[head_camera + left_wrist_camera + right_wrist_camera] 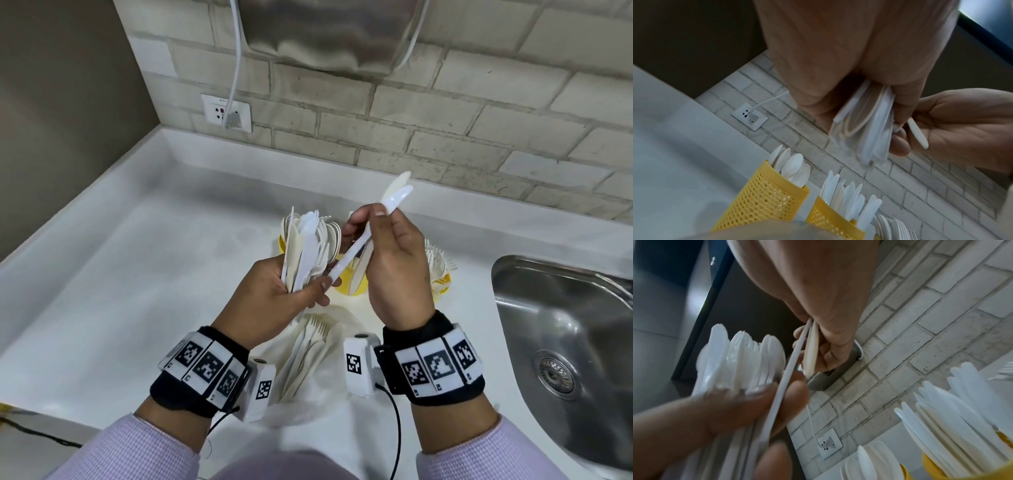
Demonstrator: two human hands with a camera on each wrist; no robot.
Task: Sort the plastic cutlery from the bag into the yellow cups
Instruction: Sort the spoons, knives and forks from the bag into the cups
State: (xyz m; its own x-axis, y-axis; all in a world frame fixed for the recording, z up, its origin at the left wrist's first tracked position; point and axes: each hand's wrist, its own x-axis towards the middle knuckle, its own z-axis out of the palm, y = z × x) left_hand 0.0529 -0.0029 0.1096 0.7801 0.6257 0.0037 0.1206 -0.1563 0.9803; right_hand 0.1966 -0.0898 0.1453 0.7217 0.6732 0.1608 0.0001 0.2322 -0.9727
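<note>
My left hand (pixel 308 284) grips a fanned bundle of white and cream plastic cutlery (pixel 303 246), mixed knives, forks and spoons. My right hand (pixel 370 219) pinches two pieces, a white one (pixel 356 250) and a cream one (pixel 397 181), with rounded ends pointing up and away. The white piece's handle end touches my left thumb. Three yellow mesh cups stand behind my hands: one with spoons (pixel 764 199), one with knives (pixel 830 217), and one with forks (pixel 442 281). The bag (pixel 308 356) with more cutlery lies on the counter between my wrists.
A steel sink (pixel 565 325) is sunk into the white counter (pixel 137 274) at the right. The brick wall behind carries a socket (pixel 226 113) with a white cable plugged in. A dark side wall closes off the left.
</note>
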